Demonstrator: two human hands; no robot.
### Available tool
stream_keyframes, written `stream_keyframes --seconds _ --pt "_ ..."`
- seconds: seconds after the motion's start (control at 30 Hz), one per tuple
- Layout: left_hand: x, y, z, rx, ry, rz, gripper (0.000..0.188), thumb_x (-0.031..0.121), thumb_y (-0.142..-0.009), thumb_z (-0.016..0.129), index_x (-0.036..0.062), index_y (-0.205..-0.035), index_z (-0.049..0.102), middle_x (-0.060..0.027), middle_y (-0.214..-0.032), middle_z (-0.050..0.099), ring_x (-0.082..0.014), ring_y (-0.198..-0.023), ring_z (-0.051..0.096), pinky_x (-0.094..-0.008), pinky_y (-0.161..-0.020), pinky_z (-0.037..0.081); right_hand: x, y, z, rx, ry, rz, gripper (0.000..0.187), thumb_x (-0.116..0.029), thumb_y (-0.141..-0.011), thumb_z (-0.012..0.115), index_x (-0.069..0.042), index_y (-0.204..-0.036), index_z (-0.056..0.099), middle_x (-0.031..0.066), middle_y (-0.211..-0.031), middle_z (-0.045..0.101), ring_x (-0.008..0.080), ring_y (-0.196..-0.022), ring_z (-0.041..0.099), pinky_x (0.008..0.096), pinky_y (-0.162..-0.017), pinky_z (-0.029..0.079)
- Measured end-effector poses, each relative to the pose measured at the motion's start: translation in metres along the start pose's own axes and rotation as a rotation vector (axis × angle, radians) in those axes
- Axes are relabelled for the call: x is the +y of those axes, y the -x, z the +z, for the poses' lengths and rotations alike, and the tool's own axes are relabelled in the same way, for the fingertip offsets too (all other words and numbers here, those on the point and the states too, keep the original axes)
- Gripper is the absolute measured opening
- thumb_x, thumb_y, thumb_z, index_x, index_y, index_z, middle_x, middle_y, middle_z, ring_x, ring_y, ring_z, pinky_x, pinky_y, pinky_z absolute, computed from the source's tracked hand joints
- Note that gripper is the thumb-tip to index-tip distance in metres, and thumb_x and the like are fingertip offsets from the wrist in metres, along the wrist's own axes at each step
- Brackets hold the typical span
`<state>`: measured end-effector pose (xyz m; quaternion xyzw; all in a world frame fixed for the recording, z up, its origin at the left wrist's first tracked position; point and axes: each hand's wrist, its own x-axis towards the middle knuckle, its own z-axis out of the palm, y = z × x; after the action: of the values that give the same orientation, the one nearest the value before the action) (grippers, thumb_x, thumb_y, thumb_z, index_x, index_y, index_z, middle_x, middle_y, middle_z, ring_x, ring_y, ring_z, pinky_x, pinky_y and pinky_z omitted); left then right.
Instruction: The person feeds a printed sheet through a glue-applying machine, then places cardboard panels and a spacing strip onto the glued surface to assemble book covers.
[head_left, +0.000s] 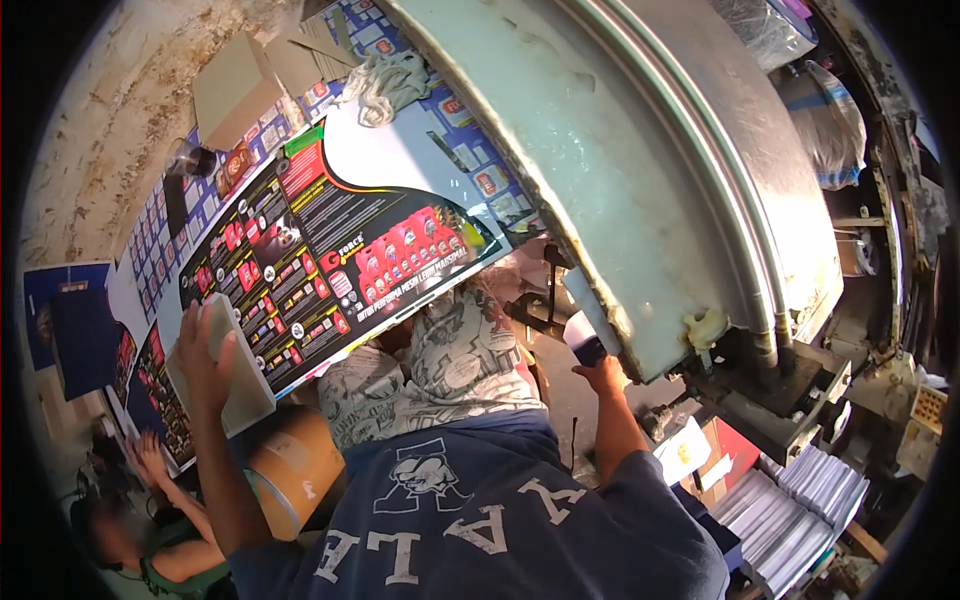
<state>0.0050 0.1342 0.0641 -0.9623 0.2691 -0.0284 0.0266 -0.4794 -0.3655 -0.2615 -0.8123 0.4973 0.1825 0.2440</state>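
Observation:
My left hand lies with its fingers stretched out on a pale, flat rectangular block. Under the block's edge is a large printed sheet, black with red, yellow and white graphics. My right hand is down at my right, beside the lower corner of a big pale green machine panel. Its fingers are closed round a small piece, white above and dark below, whose kind I cannot make out.
Another person's hand rests by a second printed sheet at lower left. A cardboard box and a crumpled cloth lie on the table's far side. A brown drum stands near my left arm; paper stacks sit at lower right.

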Motion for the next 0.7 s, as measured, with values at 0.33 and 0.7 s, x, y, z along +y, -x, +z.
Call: stream_keyframes --seconds 0.33,0.7 --pt "-0.008 0.025 -0.013 0.065 0.060 0.016 0.052 0.021 -0.095 0.066 0.0082 -0.144 0.054 -0.0177 -0.153 0.046 -0.0376 -0.144 0.039 -0.0497 -0.118 0.026 -0.007 0.023 -0.019 0.154 -0.154 -0.109 0.040 -0.037 -0.081 0.075 -0.003 -0.102 0.069 0.0231 -0.098 0.073 0.0407 -0.093 0.071 0.0507 -0.084 0.056" --pt "0.069 -0.014 0.005 0.057 0.447 0.077 0.051 0.018 -0.091 0.069 0.0056 -0.139 0.059 -0.0113 -0.148 0.053 -0.0309 -0.134 0.049 -0.0465 -0.116 0.026 0.068 0.020 -0.486 1.008 0.470 0.158 0.021 -0.027 -0.101 0.048 -0.008 -0.097 0.056 0.0223 -0.089 0.070 0.0448 -0.079 0.069 0.0539 -0.066 0.054"
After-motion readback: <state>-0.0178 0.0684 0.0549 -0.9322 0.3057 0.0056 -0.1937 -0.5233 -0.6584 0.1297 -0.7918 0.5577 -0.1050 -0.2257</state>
